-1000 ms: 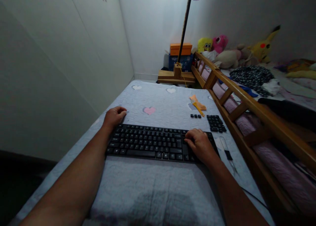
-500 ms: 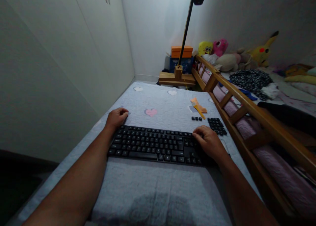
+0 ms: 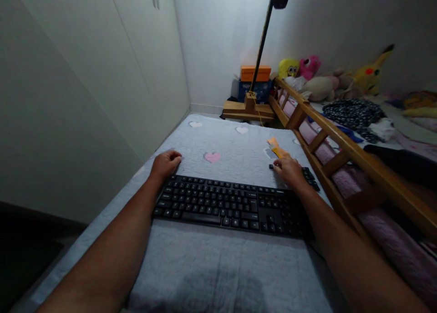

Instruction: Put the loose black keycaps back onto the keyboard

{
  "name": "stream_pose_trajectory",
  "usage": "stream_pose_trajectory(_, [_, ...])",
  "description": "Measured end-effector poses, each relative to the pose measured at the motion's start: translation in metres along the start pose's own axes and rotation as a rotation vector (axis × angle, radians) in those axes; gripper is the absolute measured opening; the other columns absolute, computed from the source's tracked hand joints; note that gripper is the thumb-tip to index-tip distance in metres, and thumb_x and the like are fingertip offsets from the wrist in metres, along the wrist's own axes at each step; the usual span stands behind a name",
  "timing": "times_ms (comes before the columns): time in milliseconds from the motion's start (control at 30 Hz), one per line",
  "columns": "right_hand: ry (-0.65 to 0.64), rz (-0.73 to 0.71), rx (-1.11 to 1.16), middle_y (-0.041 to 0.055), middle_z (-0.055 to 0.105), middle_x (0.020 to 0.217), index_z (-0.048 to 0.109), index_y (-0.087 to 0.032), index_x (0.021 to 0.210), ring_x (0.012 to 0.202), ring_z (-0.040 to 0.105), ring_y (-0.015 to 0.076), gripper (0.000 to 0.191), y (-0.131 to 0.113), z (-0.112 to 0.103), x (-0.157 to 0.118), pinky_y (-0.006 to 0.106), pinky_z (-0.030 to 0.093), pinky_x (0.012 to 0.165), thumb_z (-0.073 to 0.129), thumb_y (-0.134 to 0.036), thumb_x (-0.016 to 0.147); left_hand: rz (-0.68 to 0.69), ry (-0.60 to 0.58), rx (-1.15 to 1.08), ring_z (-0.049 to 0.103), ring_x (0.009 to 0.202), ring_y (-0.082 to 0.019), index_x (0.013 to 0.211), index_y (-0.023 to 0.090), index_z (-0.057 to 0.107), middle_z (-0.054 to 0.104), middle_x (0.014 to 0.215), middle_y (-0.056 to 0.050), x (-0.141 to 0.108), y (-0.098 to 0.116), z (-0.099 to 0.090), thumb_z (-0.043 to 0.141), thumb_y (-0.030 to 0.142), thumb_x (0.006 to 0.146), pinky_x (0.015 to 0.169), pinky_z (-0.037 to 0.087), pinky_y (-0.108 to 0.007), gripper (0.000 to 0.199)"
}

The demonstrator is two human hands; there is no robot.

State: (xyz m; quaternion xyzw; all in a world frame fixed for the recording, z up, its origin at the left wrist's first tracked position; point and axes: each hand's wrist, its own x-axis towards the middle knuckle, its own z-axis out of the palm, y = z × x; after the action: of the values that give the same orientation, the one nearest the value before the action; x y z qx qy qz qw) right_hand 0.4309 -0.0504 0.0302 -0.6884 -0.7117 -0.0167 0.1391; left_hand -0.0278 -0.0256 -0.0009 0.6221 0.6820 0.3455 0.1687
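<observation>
Loose key (image 3: 271,166) just left of right hand (image 3: 289,171) — left hand (image 3: 166,163) farther | keyboard (image 3: 211,206) nearer us, long axis crosswise | fingers curled, both hands; pinching — we cannot tell

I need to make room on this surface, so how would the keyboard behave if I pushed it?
The keyboard looks stiff, so it would probably move as one piece. Lying long and flat, it seems unlikely to roll or tip. The soft, creased cloth beneath might drag or bunch up as it slides.

Free room beyond the keyboard (image 3: 211,206), wooden rail (image 3: 341,136) along the right
</observation>
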Motion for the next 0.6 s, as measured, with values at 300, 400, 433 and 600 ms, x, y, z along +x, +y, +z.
stream_pose_trajectory(300, [-0.026,0.003,-0.076,0.0142,0.064,0.106,0.075,-0.026,0.091,0.112,0.047,0.0347,0.015,-0.005,0.010,0.004,0.046,0.041,0.084,0.063,-0.024,0.082,0.005,0.010,-0.008,0.068,0.084,-0.022,0.086,0.021,0.072,0.075,0.088,-0.004,0.000,-0.001,0.001,0.059,0.038,0.071,0.081,0.051,-0.030,0.026])
stream_pose_trajectory(400, [-0.039,0.020,-0.074,0.0157,0.064,0.112,0.075,-0.024,0.091,0.116,0.046,0.0369,0.015,-0.010,0.004,0.002,0.048,0.041,0.086,0.064,-0.025,0.082,0.009,0.007,-0.009,0.068,0.083,-0.022,0.086,0.021,0.072,0.075,0.087,-0.004,0.000,-0.002,0.001,0.059,0.038,0.072,0.081,0.051,-0.030,0.026])
stream_pose_trajectory(433, [-0.035,0.030,-0.067,0.0159,0.064,0.114,0.075,-0.023,0.092,0.116,0.046,0.0372,0.015,-0.012,0.001,0.001,0.049,0.041,0.087,0.064,-0.025,0.082,0.011,0.006,-0.010,0.068,0.083,-0.022,0.086,0.021,0.072,0.075,0.087,-0.004,0.000,-0.002,0.001,0.059,0.038,0.072,0.081,0.051,-0.030,0.026])
stream_pose_trajectory(600, [-0.010,0.063,0.111,0.0107,0.071,0.108,0.073,-0.022,0.094,0.102,0.058,0.0295,0.016,-0.015,-0.019,-0.015,0.045,0.043,0.090,0.062,-0.025,0.082,0.012,0.003,-0.022,0.068,0.082,-0.021,0.085,0.020,0.071,0.075,0.087,-0.004,-0.001,0.000,0.001,0.058,0.037,0.071,0.080,0.051,-0.030,0.026])
